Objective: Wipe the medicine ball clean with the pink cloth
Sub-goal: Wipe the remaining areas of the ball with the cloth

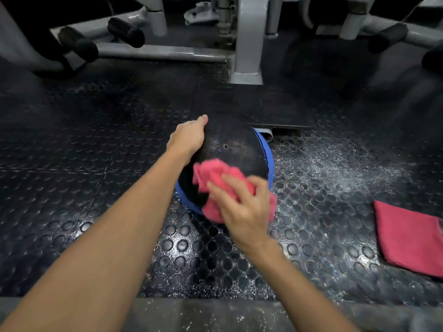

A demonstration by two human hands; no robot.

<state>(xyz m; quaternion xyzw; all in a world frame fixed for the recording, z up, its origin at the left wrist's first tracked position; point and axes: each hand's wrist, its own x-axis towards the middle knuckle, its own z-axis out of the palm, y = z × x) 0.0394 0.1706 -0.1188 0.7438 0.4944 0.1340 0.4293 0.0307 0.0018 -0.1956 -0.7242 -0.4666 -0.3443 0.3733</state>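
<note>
Head view: we steady a black, blue-banded medicine ball (230, 149), likely heavy and grippy, on the studded rubber floor (96, 140), left hand (188, 137) curled round its far-left side, right hand (242, 207) pressing a soft, crumpled pink cloth (211, 173) flat-fingered against its near face.

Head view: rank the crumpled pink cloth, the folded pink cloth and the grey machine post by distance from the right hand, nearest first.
From the right hand:
1. The crumpled pink cloth, pressed under it on the medicine ball.
2. The folded pink cloth, on the floor to its right.
3. The grey machine post, far ahead.
</note>
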